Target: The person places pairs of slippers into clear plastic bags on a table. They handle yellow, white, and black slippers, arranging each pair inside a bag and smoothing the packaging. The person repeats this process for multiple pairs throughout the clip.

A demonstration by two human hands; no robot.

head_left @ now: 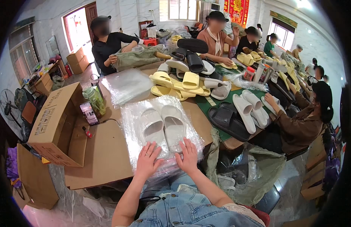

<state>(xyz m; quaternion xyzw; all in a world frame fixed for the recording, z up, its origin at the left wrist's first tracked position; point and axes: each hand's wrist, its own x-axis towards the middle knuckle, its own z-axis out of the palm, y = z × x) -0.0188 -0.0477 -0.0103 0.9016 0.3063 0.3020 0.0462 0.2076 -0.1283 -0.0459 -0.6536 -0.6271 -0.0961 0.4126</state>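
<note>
The pair of pale slippers (pixel 153 130) lies on the worktop (pixel 103 160) right in front of the person, toes away, apparently under clear film (pixel 132 113) — whether fully bagged, I cannot tell. They look light and foamy, likely soft enough to flex yet hard to break; the film is probably slick and easily creased. The surest hold would be around both soles at the sides, near the middle, rather than by loose plastic. The left hand (pixel 148 159) and right hand (pixel 188 155) rest palm-down at the heel end, fingers lightly spread and pinching nothing. Beyond lie a stack of clear bags (pixel 126 87) and yellow slippers (pixel 190 80); to the left — an open cardboard box (pixel 56 125) and a phone (pixel 89 113).
</note>
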